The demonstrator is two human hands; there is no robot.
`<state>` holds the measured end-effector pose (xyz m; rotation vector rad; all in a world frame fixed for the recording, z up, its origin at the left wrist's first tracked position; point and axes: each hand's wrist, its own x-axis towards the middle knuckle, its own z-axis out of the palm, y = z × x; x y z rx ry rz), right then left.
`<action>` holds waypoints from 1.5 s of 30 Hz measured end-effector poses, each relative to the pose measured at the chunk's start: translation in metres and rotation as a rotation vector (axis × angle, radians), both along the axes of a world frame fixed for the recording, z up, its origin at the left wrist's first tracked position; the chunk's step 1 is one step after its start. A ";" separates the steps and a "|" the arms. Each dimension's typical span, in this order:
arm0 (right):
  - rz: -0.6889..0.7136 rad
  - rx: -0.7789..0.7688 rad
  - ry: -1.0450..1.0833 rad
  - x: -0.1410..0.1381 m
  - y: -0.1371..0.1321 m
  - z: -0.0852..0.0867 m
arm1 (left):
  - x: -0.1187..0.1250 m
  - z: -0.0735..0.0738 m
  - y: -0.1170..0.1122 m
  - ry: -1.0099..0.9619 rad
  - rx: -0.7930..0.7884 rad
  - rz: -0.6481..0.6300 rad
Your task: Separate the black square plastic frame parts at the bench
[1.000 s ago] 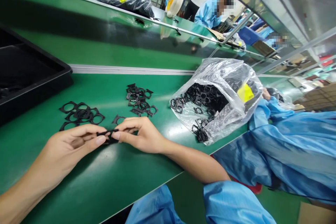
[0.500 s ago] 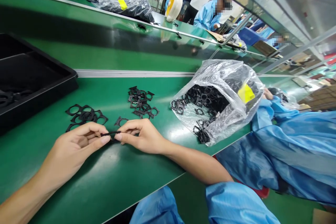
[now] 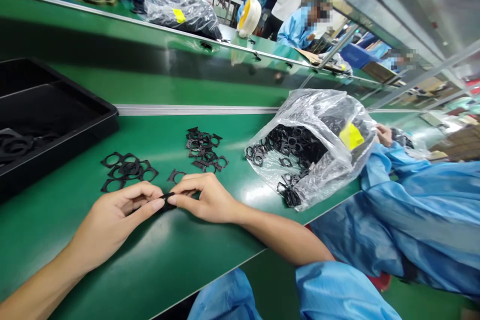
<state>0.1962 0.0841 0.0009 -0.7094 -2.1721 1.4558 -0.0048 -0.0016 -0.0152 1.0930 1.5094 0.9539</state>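
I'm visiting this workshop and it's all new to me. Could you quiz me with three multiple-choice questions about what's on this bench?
1. Where is the black tray? A) left of the hands B) inside the bag C) on the floor
2. What colour is the label on the clear plastic bag? A) red B) blue C) yellow
3. What is the right hand doing? A) lying flat B) pinching a small black piece with the left hand C) reaching into the bag

Answers: 1 A, it shows left of both hands. 2 C, the label shows yellow. 3 B, the fingertips of both hands meet on the piece.
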 end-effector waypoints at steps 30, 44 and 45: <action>-0.181 -0.626 0.127 -0.011 0.022 0.003 | 0.008 0.005 0.026 -0.371 0.072 0.171; -0.243 -0.673 0.142 -0.013 0.022 0.008 | 0.003 0.002 0.026 -0.590 0.079 0.163; -0.244 -0.658 0.146 -0.013 0.022 0.009 | 0.003 0.002 0.026 -0.592 0.084 0.166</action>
